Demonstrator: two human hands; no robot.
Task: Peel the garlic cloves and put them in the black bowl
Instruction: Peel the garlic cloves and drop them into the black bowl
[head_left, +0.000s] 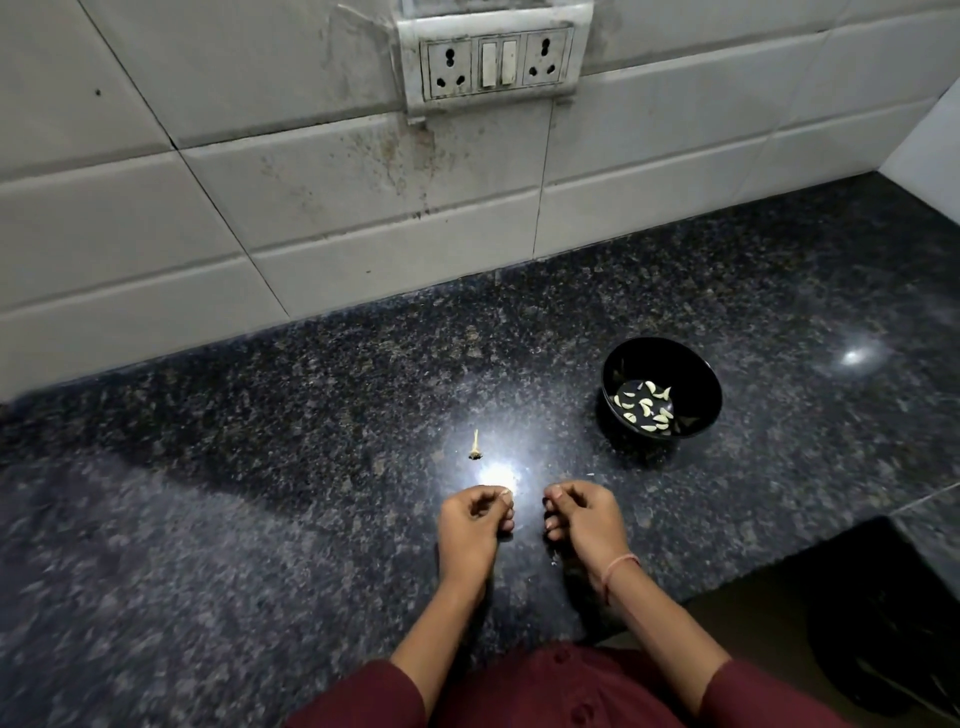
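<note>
Left hand (478, 512) pinches pale clove (507, 497) for peeling; right hand (582, 512) curled, contents unclear; black bowl (696, 374) far right, reachable.

**A home kitchen**

A dark speckled granite bench (260, 467) meets a wall of white rectangular tiles (311, 208) spattered with brownish stains. A grimy white socket-and-switch panel (496, 62) is set above, and a black round bowl (693, 364) holds peeled garlic cloves (647, 408).
</note>
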